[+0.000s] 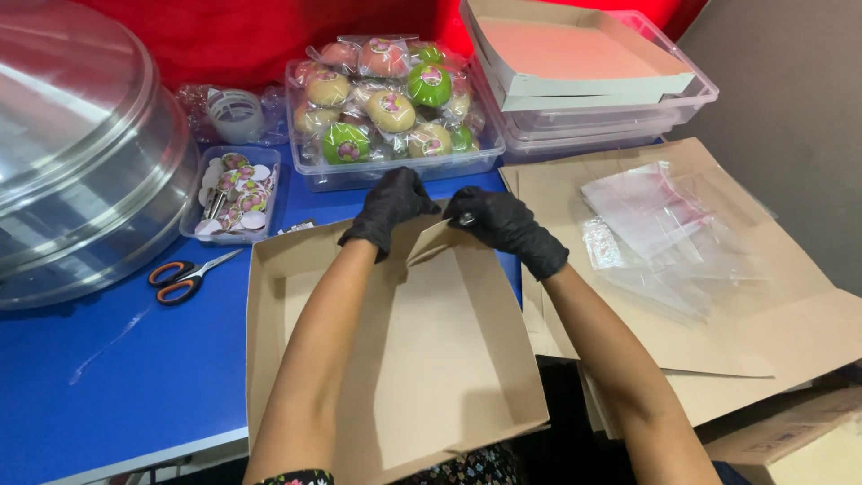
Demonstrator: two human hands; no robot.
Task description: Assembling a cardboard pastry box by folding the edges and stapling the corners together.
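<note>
Head view: left hand and right hand, both black-gloved, pinching the far wall of a brown cardboard box at centre of the blue surface. Scissors at nine o'clock of box; clear tub of wrapped round sweets at twelve.
</note>
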